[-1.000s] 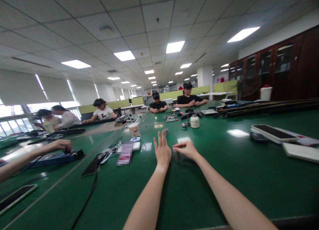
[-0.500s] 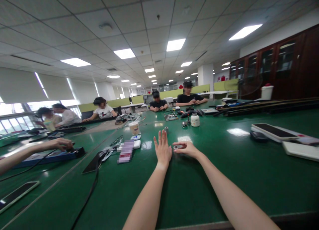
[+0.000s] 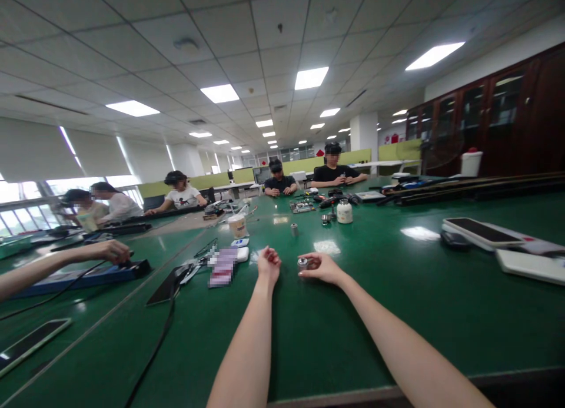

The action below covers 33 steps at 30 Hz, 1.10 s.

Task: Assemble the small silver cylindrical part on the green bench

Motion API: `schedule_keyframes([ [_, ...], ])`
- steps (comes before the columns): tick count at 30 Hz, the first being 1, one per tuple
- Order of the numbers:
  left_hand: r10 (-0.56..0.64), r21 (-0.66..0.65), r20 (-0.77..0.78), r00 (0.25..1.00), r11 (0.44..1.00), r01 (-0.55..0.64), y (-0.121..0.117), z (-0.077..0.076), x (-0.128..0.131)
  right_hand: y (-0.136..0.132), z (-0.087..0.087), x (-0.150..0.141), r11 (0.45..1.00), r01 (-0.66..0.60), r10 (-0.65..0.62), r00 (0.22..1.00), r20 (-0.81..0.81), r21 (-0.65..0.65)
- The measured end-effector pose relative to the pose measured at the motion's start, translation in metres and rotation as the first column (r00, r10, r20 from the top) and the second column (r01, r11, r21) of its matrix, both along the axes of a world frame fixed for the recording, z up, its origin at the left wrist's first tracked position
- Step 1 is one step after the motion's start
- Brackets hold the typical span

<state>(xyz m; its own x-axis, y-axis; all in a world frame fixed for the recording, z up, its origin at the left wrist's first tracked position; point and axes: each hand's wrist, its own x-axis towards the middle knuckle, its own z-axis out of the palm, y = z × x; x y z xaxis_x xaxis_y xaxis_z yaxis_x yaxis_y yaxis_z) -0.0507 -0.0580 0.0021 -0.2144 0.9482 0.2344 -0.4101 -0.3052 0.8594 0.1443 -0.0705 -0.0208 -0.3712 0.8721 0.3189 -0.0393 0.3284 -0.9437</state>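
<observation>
A small silver metal cylinder (image 3: 302, 264) stands upright near the middle of the green table (image 3: 326, 349). My right hand (image 3: 324, 268) has thumb and fingers closed around its side. To its left, my left hand (image 3: 269, 264) is turned on its side with the fingers curled in; what lies within them, if anything, is hidden. Beyond both hands, apart from them, another small metal cylinder (image 3: 294, 229) sits on the table.
A white jar (image 3: 344, 211) and a circuit board (image 3: 302, 206) stand farther back. To the left are a paper cup (image 3: 238, 225), a purple packet (image 3: 223, 266) and a black cable (image 3: 161, 343). A co-worker's hand (image 3: 115, 252) rests at a blue box (image 3: 88, 278). Phones (image 3: 483, 232) lie right.
My left hand has gone from flat, outstretched fingers to a curl and drawn left and back. My right hand has shifted slightly left, and the cylinder in it now shows more plainly.
</observation>
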Motion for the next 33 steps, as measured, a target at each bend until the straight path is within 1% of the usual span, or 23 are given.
schedule_keyframes([
  [1, -0.048, -0.003, 0.046, 0.998, 0.999, 0.048, -0.001, 0.000, -0.011, 0.000, 0.000, 0.000, 1.000, -0.001, 0.001, 1.000, 0.005, 0.006],
  [2, -0.172, 0.055, 0.197, 0.965, 0.985, 0.164, -0.003, 0.000, -0.022, 0.000, 0.000, 0.001, 1.000, -0.003, 0.003, 1.000, 0.011, 0.011],
  [3, -0.285, 0.130, 0.310, 0.907, 0.958, 0.256, -0.006, 0.002, -0.031, 0.000, 0.000, 0.001, 1.000, -0.006, 0.006, 1.000, 0.016, 0.015],
  [4, -0.362, 0.194, 0.374, 0.854, 0.931, 0.310, -0.010, 0.003, -0.038, 0.000, 0.000, 0.002, 1.000, -0.008, 0.007, 1.000, 0.019, 0.018],
  [6, -0.437, 0.265, 0.422, 0.795, 0.897, 0.353, -0.016, 0.006, -0.045, 0.000, 0.000, 0.004, 1.000, -0.007, 0.006, 1.000, 0.027, 0.021],
  [8, -0.471, 0.276, 0.415, 0.778, 0.880, 0.386, -0.019, 0.008, -0.044, 0.000, -0.001, 0.004, 1.000, -0.001, 0.000, 1.000, 0.031, 0.025],
  [11, -0.529, 0.245, 0.380, 0.759, 0.849, 0.469, -0.018, 0.008, -0.035, -0.002, -0.001, 0.001, 0.999, 0.012, -0.013, 1.000, 0.021, 0.045],
  [14, -0.601, 0.210, 0.370, 0.709, 0.797, 0.567, -0.016, 0.007, -0.028, -0.004, 0.001, -0.003, 0.995, 0.057, -0.059, 0.998, 0.029, 0.082],
  [18, -0.678, 0.145, 0.378, 0.631, 0.716, 0.683, -0.017, 0.008, -0.025, -0.007, 0.006, -0.005, 0.977, 0.145, -0.161, 0.982, 0.100, 0.154],
  [22, -0.733, 0.081, 0.397, 0.552, 0.627, 0.775, -0.019, 0.010, -0.022, -0.009, 0.013, -0.006, 0.937, 0.224, -0.278, 0.942, 0.187, 0.267],
  [24, -0.753, 0.054, 0.397, 0.525, 0.590, 0.806, -0.020, 0.010, -0.019, -0.008, 0.016, -0.006, 0.907, 0.264, -0.334, 0.926, 0.176, 0.329],
  [26, -0.767, 0.026, 0.389, 0.511, 0.563, 0.826, -0.020, 0.010, -0.015, -0.006, 0.018, -0.005, 0.869, 0.319, -0.389, 0.913, 0.124, 0.379],
  [28, -0.774, 0.011, 0.385, 0.502, 0.548, 0.836, -0.021, 0.010, -0.013, -0.001, 0.018, 0.001, 0.813, 0.418, -0.487, 0.870, 0.079, 0.405],
  [29, -0.776, 0.010, 0.386, 0.499, 0.544, 0.839, -0.021, 0.010, -0.012, 0.000, 0.018, 0.005, 0.777, 0.479, -0.554, 0.828, 0.083, 0.408],
  [30, -0.777, 0.010, 0.389, 0.495, 0.541, 0.841, -0.021, 0.010, -0.012, 0.002, 0.018, 0.010, 0.737, 0.539, -0.628, 0.769, 0.119, 0.408],
  [31, -0.778, 0.010, 0.392, 0.492, 0.538, 0.843, -0.021, 0.010, -0.011, 0.003, 0.017, 0.016, 0.699, 0.587, -0.694, 0.695, 0.188, 0.409],
  [32, -0.779, 0.007, 0.394, 0.487, 0.533, 0.846, -0.022, 0.010, -0.011, 0.003, 0.016, 0.021, 0.673, 0.618, -0.736, 0.615, 0.283, 0.406],
  [33, -0.782, 0.003, 0.394, 0.483, 0.527, 0.850, -0.022, 0.010, -0.011, 0.002, 0.015, 0.026, 0.668, 0.630, -0.744, 0.543, 0.389, 0.397],
])
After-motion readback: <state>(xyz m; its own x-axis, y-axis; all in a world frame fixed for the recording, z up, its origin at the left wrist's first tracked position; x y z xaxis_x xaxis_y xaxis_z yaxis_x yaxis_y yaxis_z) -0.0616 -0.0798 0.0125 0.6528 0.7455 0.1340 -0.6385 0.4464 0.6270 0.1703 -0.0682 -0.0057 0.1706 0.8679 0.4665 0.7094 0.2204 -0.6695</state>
